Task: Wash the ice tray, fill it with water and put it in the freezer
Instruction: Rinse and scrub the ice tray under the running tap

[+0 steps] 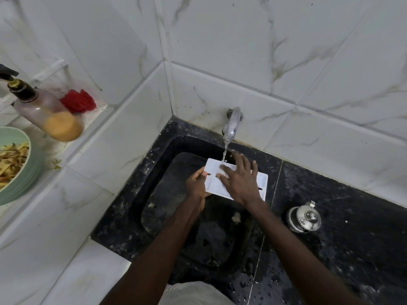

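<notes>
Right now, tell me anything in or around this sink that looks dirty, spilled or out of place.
Bits of food debris lie on the dark sink floor below the ice tray. Water droplets speckle the black counter at the near edge. The soap bottle on the ledge looks tilted.

A single view was taken from head height, aimed steeply down and forward into the corner sink (154,172), close above the forearms.

No text, label, brand or number could be read anywhere; the pump bottle (46,111) carried no legible label.
</notes>
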### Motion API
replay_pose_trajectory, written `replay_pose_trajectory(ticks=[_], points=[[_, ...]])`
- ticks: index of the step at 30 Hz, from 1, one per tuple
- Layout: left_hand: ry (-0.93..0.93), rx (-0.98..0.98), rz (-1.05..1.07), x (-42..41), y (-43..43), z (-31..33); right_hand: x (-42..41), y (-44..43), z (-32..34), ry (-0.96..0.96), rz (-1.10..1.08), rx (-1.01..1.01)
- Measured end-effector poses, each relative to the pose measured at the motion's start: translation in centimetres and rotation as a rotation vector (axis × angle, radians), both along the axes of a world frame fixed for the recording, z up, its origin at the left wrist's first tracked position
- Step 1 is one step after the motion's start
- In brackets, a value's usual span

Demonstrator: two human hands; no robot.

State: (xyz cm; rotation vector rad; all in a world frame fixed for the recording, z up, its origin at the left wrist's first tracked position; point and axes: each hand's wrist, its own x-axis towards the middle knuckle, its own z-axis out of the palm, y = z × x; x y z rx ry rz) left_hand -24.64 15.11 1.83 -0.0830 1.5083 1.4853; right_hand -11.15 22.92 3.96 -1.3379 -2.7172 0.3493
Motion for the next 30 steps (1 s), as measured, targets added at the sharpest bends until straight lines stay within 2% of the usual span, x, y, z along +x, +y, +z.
replay_pose_trajectory(ticks=[5, 9, 15, 19, 25, 30], points=[[0.066, 0.005, 0.038, -0.9, 0.5, -0.5, -0.5, -0.7, -0.3, -0.001, 0.087, -0.02], [0.019, -0.014, 0.04, -0.5, 0.2, -0.7, -0.2, 0.1, -0.2, 0.001, -0.002, 0.017], [0.015, -0.031, 0.026, -1.1, -0.1, -1.6, -0.5, -0.7, -0.3, 0.004, 0.094, -0.09], [-0.018, -0.111, 0.062, -1.7, -0.6, -2.4, 1.0, 0.0, -0.5, 0.083, -0.013, -0.036], [-0.021, -0.081, 0.035, -1.1, -0.8, -2.1, 1.0, -0.2, -1.0, -0.019, -0.006, -0.046], [0.017, -0.063, 0.064, -1.9, -0.5, -1.7, 1.3, -0.9, -0.8, 0.004, 0.071, -0.057]])
